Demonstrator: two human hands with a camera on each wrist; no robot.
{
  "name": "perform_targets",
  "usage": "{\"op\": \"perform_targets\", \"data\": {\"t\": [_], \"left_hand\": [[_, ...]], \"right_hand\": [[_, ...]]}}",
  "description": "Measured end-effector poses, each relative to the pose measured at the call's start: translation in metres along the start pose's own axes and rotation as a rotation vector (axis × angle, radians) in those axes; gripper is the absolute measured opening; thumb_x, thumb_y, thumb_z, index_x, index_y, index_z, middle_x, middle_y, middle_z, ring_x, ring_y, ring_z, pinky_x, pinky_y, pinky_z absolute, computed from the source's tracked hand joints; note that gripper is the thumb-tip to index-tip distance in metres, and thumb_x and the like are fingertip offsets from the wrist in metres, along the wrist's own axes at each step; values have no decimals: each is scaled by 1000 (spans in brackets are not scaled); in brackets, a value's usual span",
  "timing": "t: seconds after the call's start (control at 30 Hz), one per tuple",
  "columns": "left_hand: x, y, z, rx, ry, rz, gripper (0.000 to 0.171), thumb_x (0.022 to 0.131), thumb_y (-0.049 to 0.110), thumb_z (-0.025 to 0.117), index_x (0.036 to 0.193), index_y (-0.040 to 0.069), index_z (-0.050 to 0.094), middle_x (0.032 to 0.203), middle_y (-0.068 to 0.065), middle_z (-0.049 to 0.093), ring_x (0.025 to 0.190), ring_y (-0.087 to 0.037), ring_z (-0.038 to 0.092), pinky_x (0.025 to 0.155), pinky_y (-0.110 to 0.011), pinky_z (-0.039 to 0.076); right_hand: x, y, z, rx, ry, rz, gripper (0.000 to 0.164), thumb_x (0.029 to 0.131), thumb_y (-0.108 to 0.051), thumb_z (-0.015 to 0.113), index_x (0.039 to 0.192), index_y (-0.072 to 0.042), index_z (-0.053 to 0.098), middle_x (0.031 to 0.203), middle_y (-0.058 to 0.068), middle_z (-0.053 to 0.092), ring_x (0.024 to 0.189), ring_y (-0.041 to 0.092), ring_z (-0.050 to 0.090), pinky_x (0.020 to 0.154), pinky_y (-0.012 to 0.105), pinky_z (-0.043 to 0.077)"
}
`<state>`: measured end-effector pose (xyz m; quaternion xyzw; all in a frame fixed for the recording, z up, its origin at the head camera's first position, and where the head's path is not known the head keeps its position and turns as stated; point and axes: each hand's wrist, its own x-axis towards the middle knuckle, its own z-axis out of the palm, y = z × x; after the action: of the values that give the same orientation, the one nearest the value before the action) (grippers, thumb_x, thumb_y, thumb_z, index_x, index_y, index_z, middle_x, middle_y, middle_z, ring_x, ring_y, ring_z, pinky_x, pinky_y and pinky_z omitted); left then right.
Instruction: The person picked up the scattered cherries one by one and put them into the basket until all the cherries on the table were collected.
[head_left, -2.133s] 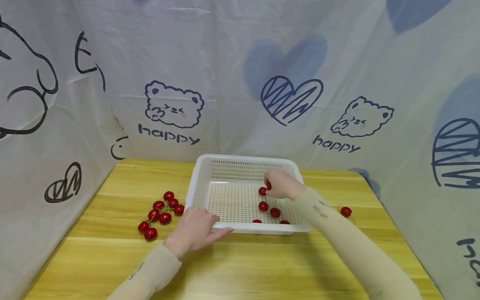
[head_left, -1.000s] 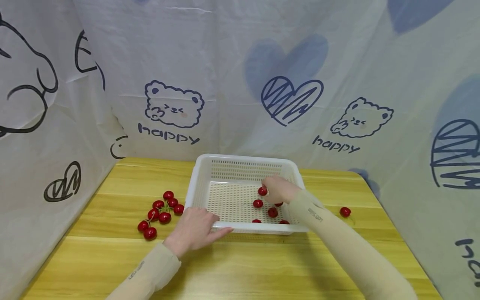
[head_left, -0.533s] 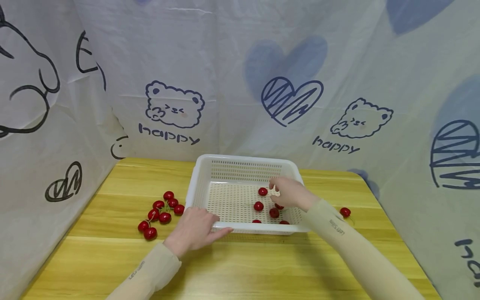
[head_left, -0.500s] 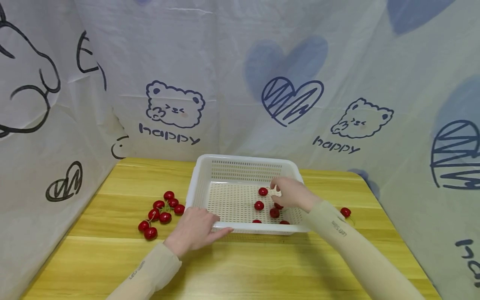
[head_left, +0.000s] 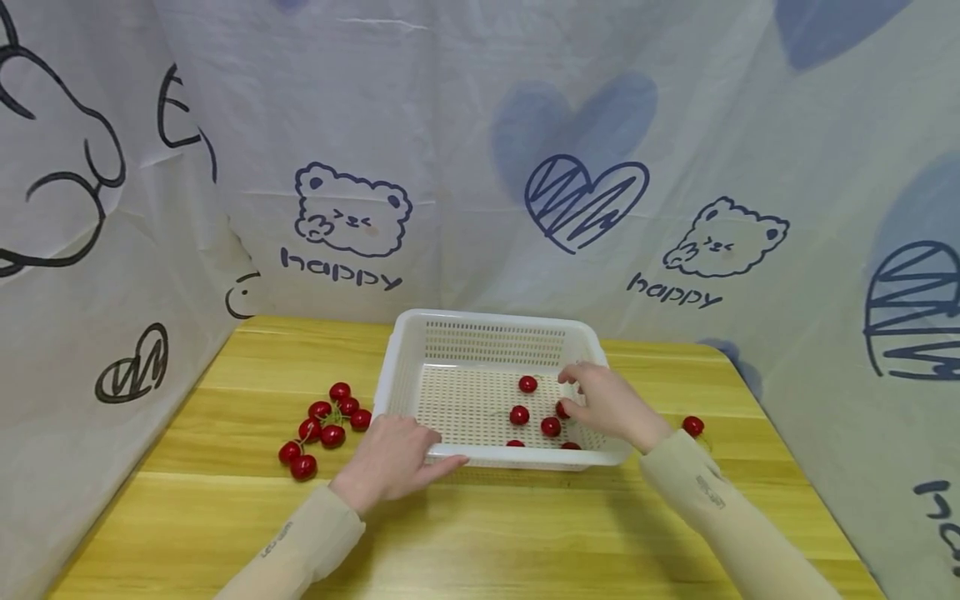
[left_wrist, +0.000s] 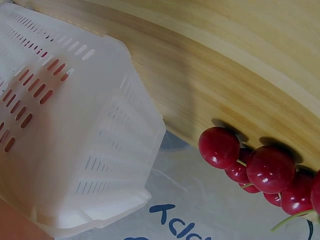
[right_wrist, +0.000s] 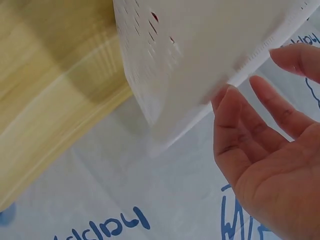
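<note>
A white slotted plastic basket (head_left: 491,457) stands on the table with several red cherries (head_left: 519,415) on its floor, mostly toward the right half. My left hand (head_left: 390,458) grips the basket's front left corner, fingers over the rim and thumb along the front. Over the basket's right side hovers my right hand (head_left: 611,404), fingers loosely bent and apart, holding nothing. One cherry (head_left: 562,409) lies partly hidden behind its thumb. In the right wrist view the hand (right_wrist: 270,155) is beside the basket's rim, with a gap between thumb and fingers.
A cluster of stemmed cherries (head_left: 332,436) lies on the wooden table (head_left: 480,533) left of the basket. A single cherry (head_left: 693,426) rests to the right. White printed cloth (head_left: 465,167) hangs behind and along both sides.
Earlier my right hand held a cherry low inside the basket. It has let it go there, its fingers have spread, and it has moved right toward the rim. The left hand stays put.
</note>
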<state>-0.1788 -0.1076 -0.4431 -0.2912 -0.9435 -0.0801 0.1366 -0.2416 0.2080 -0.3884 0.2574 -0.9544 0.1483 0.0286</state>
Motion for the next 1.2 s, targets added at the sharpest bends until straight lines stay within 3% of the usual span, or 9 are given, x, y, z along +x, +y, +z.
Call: {"op": "perform_targets", "data": {"t": [0.27,0.43,0.73,0.93,1.07,1.2], "left_hand": [[0,0,-1,7,2,5,60,89,71,34,66,23,61,45,14,35,39,-4,35,38,-22,29],[-1,-1,-1,6,0,-2,60,89,71,34,64,23,58,44,12,35,39,-4,33,38,-22,28],[0,0,-1,9,0,3,61,89,71,35,70,21,64,47,13,40,39,-4,34,38,-22,29],[0,-1,-2,13,-2,2,60,89,71,34,64,22,59,44,12,35,38,-4,32,37,-22,27],[0,-1,0,10,0,5,61,89,71,34,66,22,62,44,12,35,39,-4,32,37,-22,27],[0,-1,0,15,5,7,61,89,71,34,64,22,60,44,13,35,39,-4,32,37,-22,27]], "right_hand": [[-16,2,3,33,89,54,35,84,-17,67,115,-3,59,113,13,61,100,29,59,85,47,50],[-27,11,5,48,208,42,35,83,-15,67,114,-3,58,116,17,58,106,35,56,88,52,47],[-53,35,1,79,396,53,31,88,-12,63,115,1,57,119,20,55,110,38,51,89,57,43],[-69,64,5,105,505,52,30,90,-9,58,118,3,55,122,24,52,114,42,46,92,61,37],[-79,82,8,104,531,75,34,91,-8,56,122,6,52,123,27,48,113,45,44,90,61,36],[-90,97,10,87,519,118,38,92,-8,54,127,6,48,126,30,44,106,44,47,76,56,45]]}}
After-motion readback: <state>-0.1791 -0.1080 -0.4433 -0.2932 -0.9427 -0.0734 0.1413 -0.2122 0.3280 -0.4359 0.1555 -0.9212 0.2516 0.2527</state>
